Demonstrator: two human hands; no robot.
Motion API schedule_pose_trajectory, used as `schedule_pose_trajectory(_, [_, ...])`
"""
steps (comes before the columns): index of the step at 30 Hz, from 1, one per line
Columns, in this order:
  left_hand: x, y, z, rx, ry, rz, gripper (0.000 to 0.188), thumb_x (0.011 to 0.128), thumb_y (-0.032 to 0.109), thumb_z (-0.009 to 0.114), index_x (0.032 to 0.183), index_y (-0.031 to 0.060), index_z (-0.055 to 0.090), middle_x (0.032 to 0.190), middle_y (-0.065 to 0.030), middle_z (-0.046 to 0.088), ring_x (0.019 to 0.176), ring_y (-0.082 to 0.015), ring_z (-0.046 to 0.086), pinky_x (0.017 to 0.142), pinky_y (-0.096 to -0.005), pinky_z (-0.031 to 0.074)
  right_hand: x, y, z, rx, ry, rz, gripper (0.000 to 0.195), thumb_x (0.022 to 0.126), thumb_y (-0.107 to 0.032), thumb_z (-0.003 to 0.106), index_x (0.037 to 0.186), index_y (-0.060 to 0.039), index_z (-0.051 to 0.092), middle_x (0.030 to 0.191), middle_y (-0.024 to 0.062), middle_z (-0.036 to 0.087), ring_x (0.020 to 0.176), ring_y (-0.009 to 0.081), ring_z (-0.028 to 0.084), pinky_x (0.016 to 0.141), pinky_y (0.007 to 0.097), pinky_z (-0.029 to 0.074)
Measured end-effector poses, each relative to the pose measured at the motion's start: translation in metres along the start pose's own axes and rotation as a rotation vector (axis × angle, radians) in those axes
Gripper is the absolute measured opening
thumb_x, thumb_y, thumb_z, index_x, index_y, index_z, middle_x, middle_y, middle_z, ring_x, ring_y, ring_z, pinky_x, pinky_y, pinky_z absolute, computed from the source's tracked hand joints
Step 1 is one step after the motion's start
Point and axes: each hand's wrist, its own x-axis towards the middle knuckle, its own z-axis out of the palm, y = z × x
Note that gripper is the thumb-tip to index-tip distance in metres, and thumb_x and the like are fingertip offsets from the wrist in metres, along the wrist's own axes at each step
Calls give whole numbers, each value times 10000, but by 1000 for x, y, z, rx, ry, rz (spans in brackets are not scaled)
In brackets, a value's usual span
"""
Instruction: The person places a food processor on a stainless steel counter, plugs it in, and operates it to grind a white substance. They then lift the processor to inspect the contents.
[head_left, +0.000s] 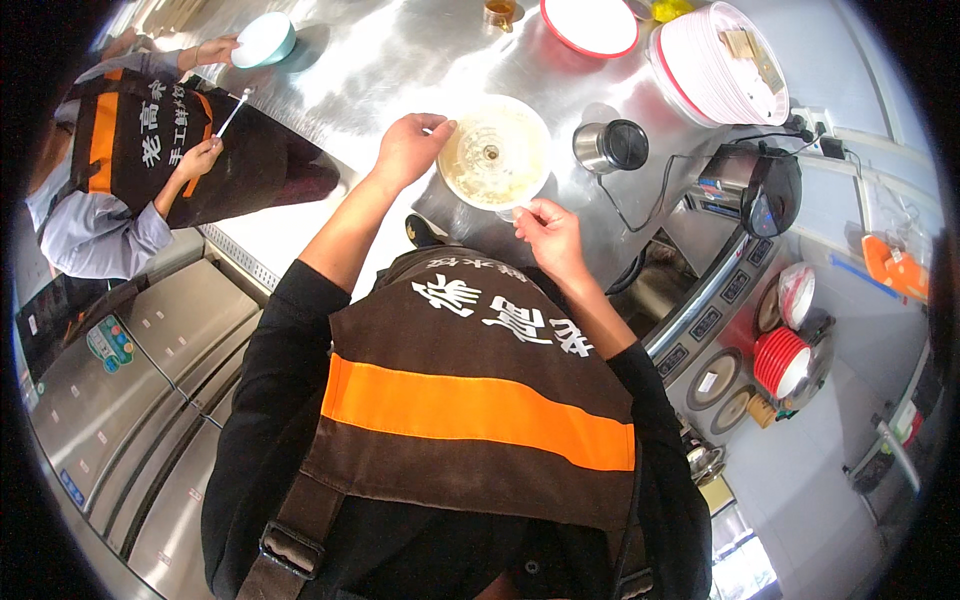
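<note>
A round pale plastic container (493, 153) with a small metal hub at its middle, seen from above, is in front of me over the steel counter. Pale residue coats its inside. My left hand (414, 146) is at its upper left rim, thumb and index finger near the edge. My right hand (551, 234) pinches the lower right rim or a small tab there with thumb and fingers. Close by on the right stands a steel cup-shaped motor unit or grinder (611, 145) with a black top and a cord.
A white bowl with a red rim (589, 26) and stacked white plates or trays (720, 64) are at the far right. A co-worker at the left holds a light-blue bowl (264, 40) and a spoon (234, 112). A black-lidded appliance (772, 191) stands right.
</note>
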Motion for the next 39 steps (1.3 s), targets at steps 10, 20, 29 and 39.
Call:
schedule_pose_trajectory(10, [-44, -19, -39, -763, 10, -27, 506, 1048, 406, 471, 1151, -52, 661, 1107, -110, 697, 977, -163, 636, 858, -307, 512, -25, -56, 14, -763, 137, -887, 154, 743, -48, 790, 860, -74, 693, 755, 45, 586, 666, 239, 617, 576, 343, 501])
schedule_pose_trajectory(20, [-73, -33, -65, -1027, -13, -185, 402, 1025, 314, 535, 1170, -43, 647, 1061, -98, 713, 933, -181, 678, 842, -338, 535, -33, -63, 17, -1000, 81, -1015, 146, 764, -76, 703, 907, -54, 684, 737, 15, 509, 653, 172, 557, 513, 303, 451])
schedule_pose_trajectory(29, [-98, -36, -90, -950, -8, -237, 294, 982, 171, 566, 1117, -68, 671, 1015, -139, 731, 879, -203, 715, 794, -336, 583, -32, -77, 20, -908, -7, -1142, 191, 751, -78, 708, 941, -57, 706, 806, -5, 587, 670, 147, 563, 513, 278, 449])
schedule_pose_trajectory(39, [-126, -46, -131, -999, 137, -140, 279, 974, 110, 507, 1071, -99, 664, 999, -164, 733, 869, -221, 723, 814, -337, 582, -28, -84, 35, -768, 42, -774, 149, 850, -158, 704, 960, -61, 728, 860, 79, 652, 728, 267, 666, 618, 365, 538])
